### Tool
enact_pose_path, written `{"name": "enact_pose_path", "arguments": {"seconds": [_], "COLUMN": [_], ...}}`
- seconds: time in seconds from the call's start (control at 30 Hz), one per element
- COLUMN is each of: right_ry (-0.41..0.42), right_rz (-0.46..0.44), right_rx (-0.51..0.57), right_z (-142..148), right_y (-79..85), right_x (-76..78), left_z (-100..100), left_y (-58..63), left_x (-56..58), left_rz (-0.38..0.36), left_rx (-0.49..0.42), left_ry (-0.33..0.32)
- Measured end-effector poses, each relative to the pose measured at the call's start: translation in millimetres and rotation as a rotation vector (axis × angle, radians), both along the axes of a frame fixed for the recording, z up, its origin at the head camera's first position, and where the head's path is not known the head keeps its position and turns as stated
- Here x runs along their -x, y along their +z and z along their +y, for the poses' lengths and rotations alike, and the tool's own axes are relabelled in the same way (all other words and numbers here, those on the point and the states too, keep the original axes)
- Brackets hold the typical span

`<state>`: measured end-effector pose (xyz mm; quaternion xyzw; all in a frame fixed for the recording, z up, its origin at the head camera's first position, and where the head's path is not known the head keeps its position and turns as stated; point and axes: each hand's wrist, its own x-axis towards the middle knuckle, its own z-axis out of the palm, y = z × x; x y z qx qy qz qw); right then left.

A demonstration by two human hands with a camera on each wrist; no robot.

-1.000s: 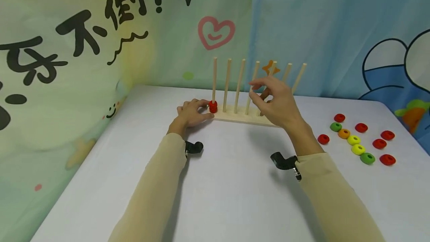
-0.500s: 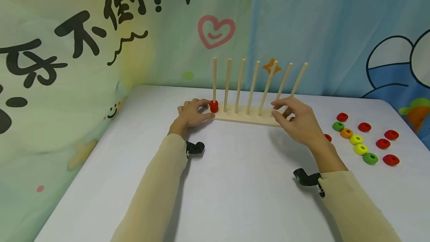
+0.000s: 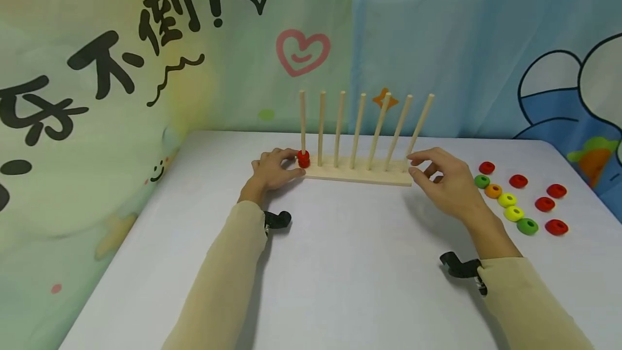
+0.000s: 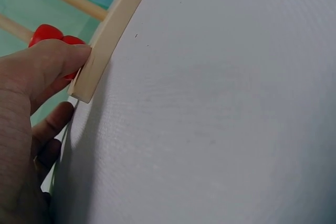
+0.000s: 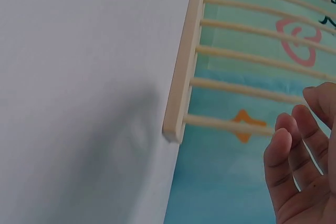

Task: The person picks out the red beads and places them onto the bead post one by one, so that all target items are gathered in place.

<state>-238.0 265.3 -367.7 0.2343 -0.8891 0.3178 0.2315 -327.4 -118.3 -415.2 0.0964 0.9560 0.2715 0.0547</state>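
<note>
A wooden peg rack (image 3: 359, 176) with a row of upright pegs stands toward the back of the table. Two red beads (image 3: 303, 159) are stacked on its leftmost peg. My left hand (image 3: 274, 169) grips the rack's left end; in the left wrist view, the thumb (image 4: 63, 59) presses against the base's front side beside the red beads. Next to the rightmost peg is my right hand (image 3: 447, 182), fingers loosely bent, with nothing between them. In the right wrist view its fingertips (image 5: 278, 140) appear near the outer end of that peg; contact cannot be told.
Loose beads lie on the white table (image 3: 359, 263) at the right: several red beads (image 3: 545, 204), green beads (image 3: 527, 226), yellow beads (image 3: 513, 213) and an orange bead (image 3: 493, 190). A printed cloth backdrop (image 3: 437, 31) hangs behind the table.
My right hand has moved right and down, from in front of the middle pegs to the rack's right end. One loose red bead is now out of sight behind it. My left hand stays put.
</note>
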Motion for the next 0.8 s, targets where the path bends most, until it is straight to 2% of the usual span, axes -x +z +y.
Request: {"name": "enact_pose_path", "arguments": {"seconds": [0.2,0.47,0.8], "right_ry": [-0.080,-0.112,-0.141], "right_rz": [-0.035,-0.003,-0.037], "right_rx": [-0.012,-0.014,-0.012], "right_z": [13,31,45], "right_y": [-1.4,-6.8,7.6], "right_x": [-9.4,-16.1,-12.7], "left_z": [-1,-1,-4], "left_y": [-4.0,-8.9,0.3], "left_x": [1.2,-1.0,1.0], "left_rz": [0.011,0.002,-0.005], "left_rx": [0.007,-0.007,0.005], "left_ry": [0.004,0.004,-0.023]}}
